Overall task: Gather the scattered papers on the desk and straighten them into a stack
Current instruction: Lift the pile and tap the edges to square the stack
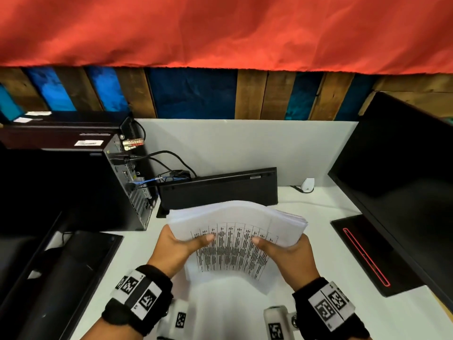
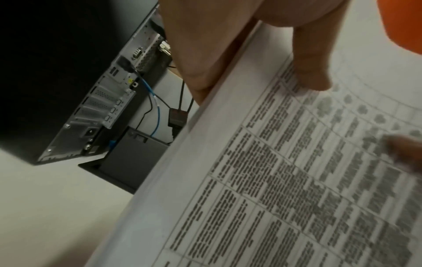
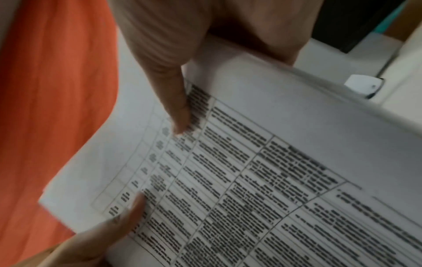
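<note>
Both hands, left hand and right hand, grip the papers by their side edges, thumbs on top, lifted above the white worktop. The sheaf bows upward and its far-right edges fan unevenly, so loose sheets could slip out or crease if the fingers squeeze inward before the edges are tapped square.

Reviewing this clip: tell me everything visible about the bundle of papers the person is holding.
The paper stack is a thick bundle of white sheets, the top one printed with a ruled table of dark text. It bows upward in the middle, and its right edge is fanned and uneven. The left hand and right hand grip opposite sides, thumbs on top, fingers underneath. It sits over the white desk, in front of a black keyboard; whether it touches the desk is unclear.
</note>
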